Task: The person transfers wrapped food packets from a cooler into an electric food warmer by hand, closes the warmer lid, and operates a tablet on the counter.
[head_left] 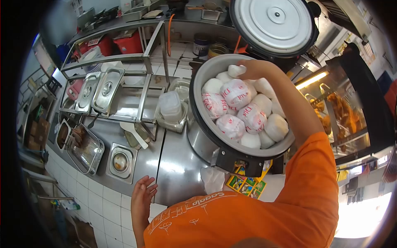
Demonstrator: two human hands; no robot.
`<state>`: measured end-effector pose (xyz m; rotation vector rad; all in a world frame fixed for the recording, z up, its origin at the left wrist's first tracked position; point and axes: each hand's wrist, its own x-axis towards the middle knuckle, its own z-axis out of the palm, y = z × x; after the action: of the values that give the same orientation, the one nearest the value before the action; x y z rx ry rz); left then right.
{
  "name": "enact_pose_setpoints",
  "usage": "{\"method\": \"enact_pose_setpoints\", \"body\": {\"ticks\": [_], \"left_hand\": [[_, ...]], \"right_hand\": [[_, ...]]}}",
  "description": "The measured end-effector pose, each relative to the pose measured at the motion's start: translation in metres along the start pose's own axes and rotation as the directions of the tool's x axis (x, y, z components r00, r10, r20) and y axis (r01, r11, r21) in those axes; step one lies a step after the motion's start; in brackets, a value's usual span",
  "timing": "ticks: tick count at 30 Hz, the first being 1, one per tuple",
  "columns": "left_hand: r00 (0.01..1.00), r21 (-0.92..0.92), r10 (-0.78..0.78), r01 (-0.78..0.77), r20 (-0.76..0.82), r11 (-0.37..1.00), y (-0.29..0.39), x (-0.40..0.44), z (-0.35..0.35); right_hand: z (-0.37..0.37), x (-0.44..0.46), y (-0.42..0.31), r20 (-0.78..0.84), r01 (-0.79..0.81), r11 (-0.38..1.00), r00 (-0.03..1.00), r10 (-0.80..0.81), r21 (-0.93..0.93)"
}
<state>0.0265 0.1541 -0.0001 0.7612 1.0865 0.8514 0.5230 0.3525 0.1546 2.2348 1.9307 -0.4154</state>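
Observation:
A large rice cooker (197,97) stands with its lid (277,25) raised. Paper-wrapped rice portions (235,94) fill its pot, some printed with red "RICE" lettering, others plain white. My right hand (253,69) reaches to the pot's far side, its fingers closed on a plain white wrapped rice portion (236,71); part of the grip is hidden. My left hand (143,194) hangs by the counter's front edge, fingers loosely spread and holding nothing.
A steel counter (178,165) carries a white rice paddle (134,134), steel trays (86,149), a small square pan (122,162) and plastic containers (170,106). A metal rack (144,99) stands behind. To the right is a lit food display (337,111).

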Motion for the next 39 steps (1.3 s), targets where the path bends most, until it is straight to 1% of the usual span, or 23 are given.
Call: {"method": "enact_pose_setpoints", "body": {"ticks": [2,4,5,6,7,9,10,11,12,13,15,19,20,22,25,27,29,30,31,34,36,38,39], "left_hand": [[0.999,0.0,-0.031,0.031,-0.032,1.0,0.001,0.002,0.002],[0.998,0.0,-0.052,0.052,-0.04,0.999,0.002,0.009,0.005],[0.997,-0.004,-0.063,0.062,-0.036,0.998,0.002,0.013,0.004],[0.997,-0.01,-0.073,0.072,-0.031,0.997,0.002,0.018,0.004],[0.998,-0.008,-0.066,0.066,-0.023,0.998,0.002,0.023,0.006],[0.998,-0.011,-0.059,0.058,-0.014,0.998,0.0,0.03,0.007],[0.998,-0.018,-0.06,0.06,-0.005,0.998,-0.001,0.034,0.006],[0.998,-0.03,-0.065,0.065,0.004,0.997,-0.003,0.037,0.006],[0.997,-0.051,-0.076,0.076,0.008,0.996,-0.007,0.036,0.008],[0.996,-0.051,-0.089,0.09,0.013,0.995,-0.01,0.035,0.009],[0.995,-0.051,-0.104,0.104,0.013,0.993,-0.009,0.035,0.01],[0.994,-0.096,-0.106,0.106,0.003,0.99,-0.014,0.036,0.006],[0.995,-0.083,-0.103,0.103,0.005,0.991,-0.012,0.036,0.007],[0.996,-0.054,-0.087,0.087,0.003,0.995,-0.003,0.036,0.012],[0.997,-0.014,-0.068,0.069,0.034,0.998,0.006,0.037,0.02],[0.996,-0.001,-0.05,0.051,0.078,0.999,0.009,0.037,0.023],[0.992,-0.005,-0.042,0.043,0.12,0.999,0.007,0.036,0.023],[0.987,-0.001,-0.04,0.041,0.158,0.999,0.005,0.035,0.022],[0.982,-0.001,-0.042,0.043,0.184,0.999,0.004,0.034,0.02],[0.964,0.072,-0.068,0.051,0.257,0.996,0.008,0.018,0.019],[0.951,0.084,-0.091,0.069,0.295,0.994,0.005,0.008,0.007],[0.951,0.113,-0.111,0.082,0.287,0.99,0.003,-0.011,-0.008],[0.953,0.157,-0.122,0.08,0.277,0.984,0.008,-0.021,-0.012]], "right_hand": [[-0.027,-0.015,0.001,0.136,-0.061,0.988,0.99,0.042,0.141],[-0.055,-0.035,0.025,-0.259,0.028,0.906,0.962,0.091,0.423],[-0.058,0.007,0.108,-0.666,0.263,0.847,0.734,0.135,0.462],[-0.08,0.009,0.154,-0.842,0.131,0.916,0.459,0.283,0.379],[-0.094,-0.02,0.142,-0.948,-0.24,0.924,0.044,0.316,0.297],[-0.11,-0.032,0.187,-0.874,-0.324,0.815,-0.259,0.412,0.481],[-0.113,-0.023,0.235,-0.773,0.031,0.782,-0.132,0.621,0.623],[-0.114,-0.008,0.269,-0.659,0.347,0.6,0.076,0.748,0.721],[-0.108,-0.015,0.255,-0.518,0.562,0.239,0.411,0.751,0.792],[-0.103,-0.024,0.238,-0.308,0.541,-0.186,0.691,0.654,0.82],[-0.094,-0.011,0.241,-0.357,0.474,-0.081,0.754,0.551,0.877],[-0.096,-0.017,0.215,-0.488,0.592,-0.11,0.742,0.459,0.798],[-0.099,-0.027,0.213,-0.403,0.571,-0.142,0.713,0.574,0.808],[-0.097,-0.053,0.179,-0.524,0.67,-0.003,0.584,0.62,0.742],[-0.103,-0.072,0.205,-0.735,0.75,0.3,0.343,0.585,0.589],[-0.106,-0.109,0.179,-0.781,0.588,0.607,0.07,0.62,0.535],[-0.098,-0.13,0.206,-0.981,0.19,0.971,-0.097,0.168,0.147],[-0.088,-0.136,0.205,-0.983,-0.041,0.997,-0.166,-0.076,-0.07],[-0.067,-0.143,0.199,-0.977,-0.038,0.994,-0.186,-0.106,-0.101],[0.032,-0.19,0.171,-0.964,0.384,0.899,-0.069,0.255,0.21],[0.088,-0.221,0.169,-0.981,0.184,0.966,0.097,0.167,0.183],[0.125,-0.239,0.16,-0.965,-0.06,0.997,0.262,-0.021,-0.038],[0.136,-0.246,0.147,-0.949,-0.061,0.993,0.305,-0.079,-0.102]]}}
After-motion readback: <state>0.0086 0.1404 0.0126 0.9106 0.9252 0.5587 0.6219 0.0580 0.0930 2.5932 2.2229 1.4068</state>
